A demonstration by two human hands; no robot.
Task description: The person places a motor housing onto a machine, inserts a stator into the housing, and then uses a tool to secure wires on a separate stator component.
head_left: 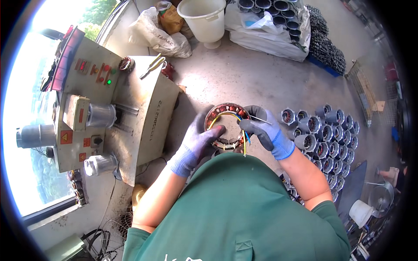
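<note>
In front of my chest is a motor stator [227, 107], a ring with reddish-brown windings inside. My left hand [198, 137], in a grey-purple work glove, grips its left side, thumb inside the ring. Yellow and blue lead wires [244, 138] run across the opening and hang over the near right edge. At the stator's right side is my right hand [269, 135], gloved too, with its fingers closed. A thin pale rod [261, 120] sticks out along these fingers; its kind and its other end cannot be made out.
To the left stands a machine with a control panel [89, 71] and a metal bench [150, 117], with pliers [152, 66] on top. Several silver motor housings [333, 150] stand in rows on the floor at right. Ahead are a white tub [202, 19] and sacks [163, 41].
</note>
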